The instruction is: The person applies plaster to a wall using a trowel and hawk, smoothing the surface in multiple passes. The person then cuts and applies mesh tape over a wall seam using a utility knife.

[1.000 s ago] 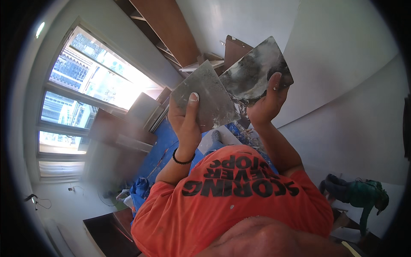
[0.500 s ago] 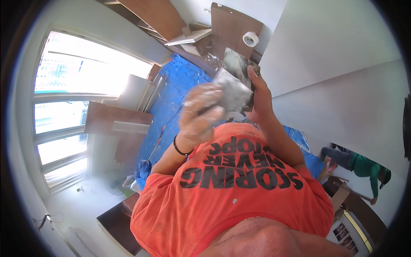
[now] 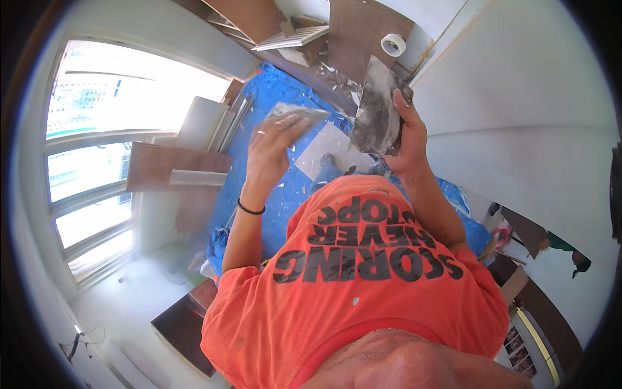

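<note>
Plates, two, grey, both in the hands, raised above the sheet. Right plate: face smeared dark and pale, stood steeply tilted; pinched by the right hand, thumb on its near face, fingers hidden behind. Left plate: tilted, nearly edge-on, slightly blurred; gripped by the left hand, fingers curled over its near side, thumb not clearly visible. The plates were apart. Band, one, dark, beaded, on the left wrist.

Sheet: blue, on the floor, strewn with pale scraps. Board, pale, lay on it beneath the feet. Beyond the sheet's far edge: debris; panel, brown, with a tape roll, white, toward its right edge; slats, pale, to the panel's left. Beside the sheet's left edge: brown boards, below the window. Shirt, orange, dark-lettered, on the wearer.
</note>
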Demonstrator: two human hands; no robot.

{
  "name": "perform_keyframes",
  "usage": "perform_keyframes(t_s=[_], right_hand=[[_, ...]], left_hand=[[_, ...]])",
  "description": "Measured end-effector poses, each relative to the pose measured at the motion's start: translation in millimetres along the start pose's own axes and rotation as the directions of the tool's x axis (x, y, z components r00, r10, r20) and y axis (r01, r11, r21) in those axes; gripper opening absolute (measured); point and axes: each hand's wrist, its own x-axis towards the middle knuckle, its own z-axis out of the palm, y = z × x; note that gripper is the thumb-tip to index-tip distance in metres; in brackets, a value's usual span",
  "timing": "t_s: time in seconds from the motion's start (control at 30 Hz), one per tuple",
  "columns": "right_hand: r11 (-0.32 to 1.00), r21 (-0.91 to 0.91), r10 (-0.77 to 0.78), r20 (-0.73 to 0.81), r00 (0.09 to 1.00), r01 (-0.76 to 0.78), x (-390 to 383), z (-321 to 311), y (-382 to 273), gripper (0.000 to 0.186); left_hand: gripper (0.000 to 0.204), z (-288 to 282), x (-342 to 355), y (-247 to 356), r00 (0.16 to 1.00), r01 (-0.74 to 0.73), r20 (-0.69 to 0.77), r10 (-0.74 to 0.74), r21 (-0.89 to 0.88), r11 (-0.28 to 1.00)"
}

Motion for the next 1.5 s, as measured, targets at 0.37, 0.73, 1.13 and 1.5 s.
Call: perform_keyframes(t_s=[0.37, 0.73, 1.13, 1.5], right_hand=[[0.952, -0.277, 0.107, -0.105, 0.989, -0.133, 6, 53, 97, 0.041], [0.941, -0.26, -0.273, -0.203, 0.94, 0.218, 38, 21, 90, 0.038], [0.926, -0.369, -0.192, -0.293, 0.937, 0.074, 29, -40, 124, 0.034], [0.875, -0.484, -0.214, -0.43, 0.877, -0.024, 29, -72, 97, 0.033]], left_hand=[[0.041, 28, 47, -20, 0.631, 0.302, 0.267, -0.728, -0.949, -0.087], [0.04, 64, -107, -158, 0.39, 0.585, 0.564, -0.728, -0.762, -0.278], [0.031, 96, -38, -63, 0.612, 0.356, 0.417, -0.672, -0.904, -0.237], [0.033, 126, -5, -29, 0.652, 0.529, 0.557, -0.515, -0.82, -0.217]])
